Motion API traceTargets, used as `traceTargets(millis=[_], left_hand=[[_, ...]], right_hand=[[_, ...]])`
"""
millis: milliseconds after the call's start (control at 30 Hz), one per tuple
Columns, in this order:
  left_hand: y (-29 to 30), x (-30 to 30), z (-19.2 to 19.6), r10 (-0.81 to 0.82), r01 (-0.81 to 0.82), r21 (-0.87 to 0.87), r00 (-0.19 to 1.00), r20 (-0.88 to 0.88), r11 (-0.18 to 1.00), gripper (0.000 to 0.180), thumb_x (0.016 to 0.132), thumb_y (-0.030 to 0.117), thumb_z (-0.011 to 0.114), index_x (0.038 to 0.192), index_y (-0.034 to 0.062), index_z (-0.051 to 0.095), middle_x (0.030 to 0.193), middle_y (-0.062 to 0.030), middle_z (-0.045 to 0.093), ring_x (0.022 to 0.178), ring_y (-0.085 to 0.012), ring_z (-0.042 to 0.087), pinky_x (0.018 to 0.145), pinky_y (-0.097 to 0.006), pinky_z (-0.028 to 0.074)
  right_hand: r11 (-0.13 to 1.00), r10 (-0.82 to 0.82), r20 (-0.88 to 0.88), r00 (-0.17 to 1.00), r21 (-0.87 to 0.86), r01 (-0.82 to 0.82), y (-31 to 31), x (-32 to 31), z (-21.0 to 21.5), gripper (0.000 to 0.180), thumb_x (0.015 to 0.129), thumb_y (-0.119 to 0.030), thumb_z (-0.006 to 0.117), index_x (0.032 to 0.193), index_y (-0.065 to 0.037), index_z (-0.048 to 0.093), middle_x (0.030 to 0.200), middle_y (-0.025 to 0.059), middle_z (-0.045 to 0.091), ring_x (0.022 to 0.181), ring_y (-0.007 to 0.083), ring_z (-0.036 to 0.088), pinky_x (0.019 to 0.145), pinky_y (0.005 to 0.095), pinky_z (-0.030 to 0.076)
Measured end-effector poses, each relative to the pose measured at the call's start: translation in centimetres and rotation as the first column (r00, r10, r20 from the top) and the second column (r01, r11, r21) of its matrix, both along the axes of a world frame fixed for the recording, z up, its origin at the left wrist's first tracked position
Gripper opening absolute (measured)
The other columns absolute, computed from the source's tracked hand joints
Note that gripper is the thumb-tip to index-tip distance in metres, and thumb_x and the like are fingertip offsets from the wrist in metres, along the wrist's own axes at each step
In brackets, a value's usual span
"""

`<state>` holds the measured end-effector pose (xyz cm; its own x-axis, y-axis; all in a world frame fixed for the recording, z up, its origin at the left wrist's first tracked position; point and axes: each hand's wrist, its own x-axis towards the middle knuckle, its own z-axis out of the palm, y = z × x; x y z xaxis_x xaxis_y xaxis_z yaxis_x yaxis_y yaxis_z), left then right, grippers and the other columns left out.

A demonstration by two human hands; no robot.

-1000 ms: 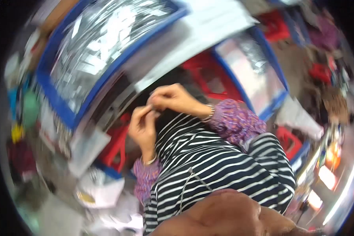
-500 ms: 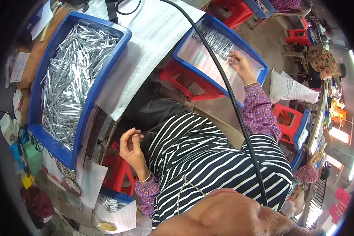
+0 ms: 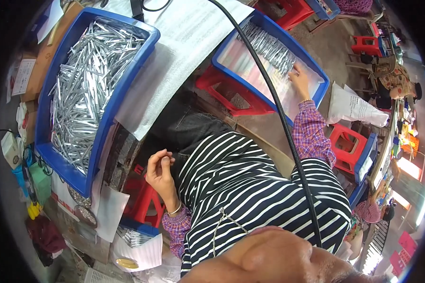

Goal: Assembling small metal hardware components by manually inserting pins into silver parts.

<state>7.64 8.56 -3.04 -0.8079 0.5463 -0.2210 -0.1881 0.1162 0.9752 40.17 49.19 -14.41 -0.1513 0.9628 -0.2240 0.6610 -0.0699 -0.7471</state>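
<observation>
My right hand (image 3: 301, 82) reaches into the right-hand blue tray (image 3: 250, 80), its fingers bent and drawn together. The fingertips are at the near end of a row of thin silvery metal pieces (image 3: 269, 45) laid side by side on a pale sheet. Whatever is between those fingers is too small to make out. My left hand (image 3: 160, 174) hangs beside my lap, loosely curled, with the thumb apart from the fingers and no object visible in it. To the left, a larger blue tray (image 3: 109, 127) holds a jumbled heap of similar silvery pieces (image 3: 92, 89).
White foam sheet (image 3: 174, 52) covers the table between the trays. A red stool (image 3: 231, 96) stands under the right tray. One black cable (image 3: 269, 85) crosses the view. A white sack (image 3: 356, 109) and another red stool (image 3: 347, 146) stand to the right.
My right hand has shifted slightly to the right and nearer, staying at the end of the row. My left hand keeps its curled pose. The whole view has moved a little.
</observation>
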Motion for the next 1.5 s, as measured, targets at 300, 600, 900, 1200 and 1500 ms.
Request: traceTargets(millis=[300,600,900,1200,1500], left_hand=[[0.3,-0.1,0.2,-0.067,0.067,-0.033,0.997,0.025,0.997,0.012,0.085,-0.005,0.053,0.094,-0.0030,0.062,0.084,-0.0068,0.061,0.074,-0.0108,0.058,0.067,-0.020,0.047],[-1.0,-1.4,0.8,-0.038,-0.019,0.180,0.950,0.308,0.984,0.011,0.086,0.004,0.058,0.094,-0.0010,0.062,0.081,-0.0078,0.063,0.069,-0.0104,0.059,0.064,-0.022,0.048],[-3.7,-3.5,0.1,-0.193,-0.515,0.659,0.688,0.699,0.548,0.042,0.092,0.045,0.042,0.068,0.0106,0.047,0.060,-0.0019,0.039,0.055,-0.0154,0.038,0.055,-0.028,0.033],[-4.3,-4.1,-0.5,-0.184,-0.621,0.623,0.622,0.761,0.475,0.045,0.093,0.042,0.042,0.059,0.0138,0.039,0.054,0.0012,0.031,0.052,-0.0121,0.030,0.053,-0.027,0.028],[-4.4,-3.9,-0.4,-0.116,-0.597,0.616,0.663,0.740,0.514,0.045,0.093,0.041,0.043,0.058,0.0132,0.038,0.054,0.0009,0.030,0.052,-0.0122,0.029,0.052,-0.027,0.028]], right_hand=[[0.849,0.060,0.345,0.937,0.476,-0.230,-0.9,-1.6,-3.0,0.072,0.067,-0.030,0.073,0.126,0.002,0.044,0.127,0.0233,0.046,0.119,0.0371,0.042,0.100,0.0409,0.033],[0.887,0.189,0.453,0.871,0.301,-0.349,-0.4,1.1,-0.1,0.057,0.080,-0.027,0.066,0.126,0.000,0.047,0.124,0.0172,0.052,0.110,0.0267,0.053,0.093,0.0344,0.040],[0.899,0.232,0.427,0.874,0.249,-0.360,0.0,1.0,-1.6,0.063,0.071,-0.011,0.072,0.127,0.001,0.045,0.123,0.0170,0.049,0.093,0.0241,0.059,0.080,0.0328,0.048],[0.885,0.177,0.307,0.935,0.365,-0.288,1.1,1.1,-2.3,0.050,0.072,-0.009,0.068,0.118,0.004,0.052,0.099,0.0144,0.057,0.080,0.0214,0.057,0.070,0.0298,0.047],[0.850,0.236,0.177,0.956,0.439,-0.291,-3.1,-4.3,3.4,0.027,0.084,-0.007,0.055,0.109,0.003,0.060,0.104,0.0111,0.062,0.094,0.0190,0.058,0.084,0.0279,0.045]])
